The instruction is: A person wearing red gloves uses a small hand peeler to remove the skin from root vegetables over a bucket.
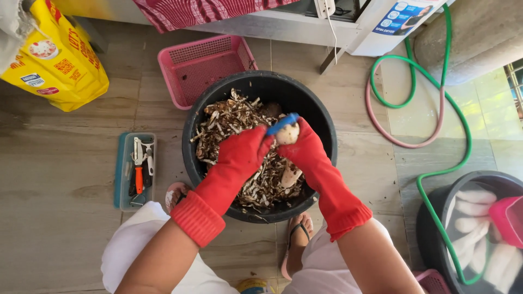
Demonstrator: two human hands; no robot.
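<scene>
Both hands in red gloves, over black tub [321,117] of brown peelings [229,122]. Right hand [305,144] closed round a pale root [287,158]; long axis near upright, slightly tilted, top end between the hands, lower end toward the peelings. Left hand [245,149] grips blue peeler [282,124], lying across root's top. Pink basket [204,62] behind tub.

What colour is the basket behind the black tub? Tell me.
Pink, a mesh basket, clearest in the head view.
</scene>
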